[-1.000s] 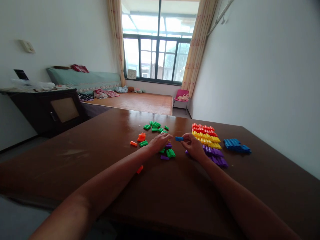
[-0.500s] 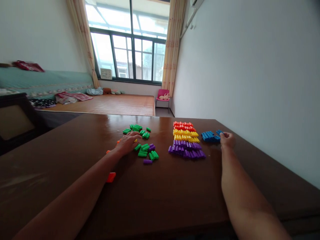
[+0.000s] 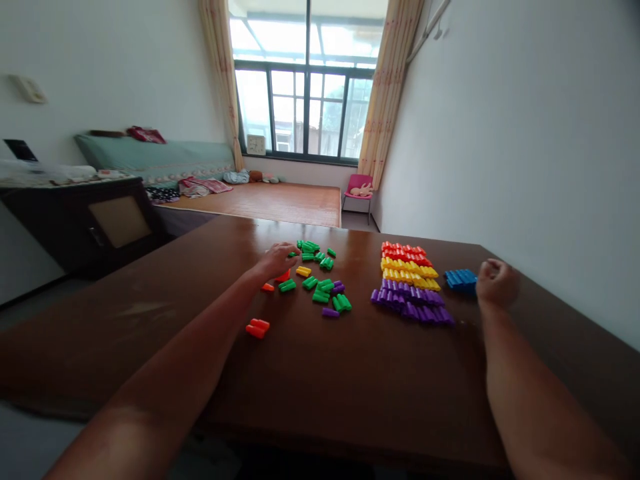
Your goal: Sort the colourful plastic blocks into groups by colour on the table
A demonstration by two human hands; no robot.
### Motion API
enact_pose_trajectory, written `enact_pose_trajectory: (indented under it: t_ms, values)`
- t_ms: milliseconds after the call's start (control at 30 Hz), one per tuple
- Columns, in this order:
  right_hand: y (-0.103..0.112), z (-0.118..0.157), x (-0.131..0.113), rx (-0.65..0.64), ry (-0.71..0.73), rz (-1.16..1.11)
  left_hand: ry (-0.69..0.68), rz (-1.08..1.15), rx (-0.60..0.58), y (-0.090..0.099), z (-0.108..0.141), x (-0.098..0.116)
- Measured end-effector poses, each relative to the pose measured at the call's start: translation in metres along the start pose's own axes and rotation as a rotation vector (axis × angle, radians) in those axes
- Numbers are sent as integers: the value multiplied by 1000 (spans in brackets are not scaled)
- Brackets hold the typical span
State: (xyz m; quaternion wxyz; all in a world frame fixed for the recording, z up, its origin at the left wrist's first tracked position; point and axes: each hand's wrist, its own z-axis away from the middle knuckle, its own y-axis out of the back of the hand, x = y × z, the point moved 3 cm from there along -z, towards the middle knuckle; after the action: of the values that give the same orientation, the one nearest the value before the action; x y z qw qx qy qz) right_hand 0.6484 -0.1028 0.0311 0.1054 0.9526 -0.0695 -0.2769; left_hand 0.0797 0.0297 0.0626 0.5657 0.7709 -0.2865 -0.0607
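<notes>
My left hand [image 3: 280, 260] reaches over the loose pile with its fingers stretched out and apart, the fingertips beside small green plastic tubes [image 3: 309, 247]. Under and beside it lie orange tubes [image 3: 258, 327] and a yellow pair [image 3: 303, 271]. My right hand [image 3: 497, 283] is closed at the right of a row of blue tubes [image 3: 461, 279]; whatever its curled fingers hold is hidden. Between the hands, neat rows are laid out: red tubes [image 3: 404, 253], yellow tubes [image 3: 409, 272] and purple tubes [image 3: 414, 300].
A brown table [image 3: 350, 380] carries all the tubes. Loose purple tubes [image 3: 331, 312] lie near the green ones. A white wall [image 3: 540, 147] runs along the right. Beyond the table are a bed [image 3: 290, 202], a pink chair [image 3: 360, 183] and a dark cabinet [image 3: 75, 213].
The view has swung left, shifting everything rightward. My left hand has drawn back somewhat, uncovering the yellow tubes. The blue tube seen earlier in my right fingertips is now out of sight.
</notes>
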Motion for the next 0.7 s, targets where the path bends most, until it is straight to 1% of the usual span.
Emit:
enact_pose_trajectory:
  t_ms: [33, 100, 167, 200, 233, 267, 300, 333, 367, 433, 500, 567, 633, 700]
  values:
    - [0, 1, -25, -54, 70, -38, 40, -32, -65, 1, 2, -8]
    - [0, 16, -85, -233, 192, -148, 90, -58, -179, 1, 9, -25]
    - [3, 48, -149, -505, 269, -316, 60, 4, -227, -5, 21, -41]
    - [5, 69, -179, -633, 297, -393, 20, 63, -218, -8, 27, -48]
    - [6, 92, -208, -769, 374, -459, -17, 126, -187, -12, 33, -53]
    - [8, 114, -234, -885, 494, -503, -41, 186, -147, -15, 39, -58]
    - [9, 135, -255, -972, 600, -527, -42, 237, -109, -18, 45, -62]
    - [7, 152, -271, -1040, 688, -535, -23, 280, -75, -21, 49, -65]
    - [3, 165, -283, -1088, 747, -530, 4, 318, -51, -22, 53, -67]
    - [-8, 179, -295, -1157, 780, -512, 40, 384, -38, -21, 57, -68]
    - [-20, 183, -301, -1231, 781, -504, 36, 446, -45, -17, 59, -67]
    - [-26, 182, -304, -1272, 775, -502, 39, 503, -50, -12, 60, -68]
    - [-23, 179, -306, -1236, 738, -496, 58, 563, -32, -8, 61, -71]
    - [-12, 171, -304, -1152, 649, -491, 79, 612, -1, -6, 61, -77]
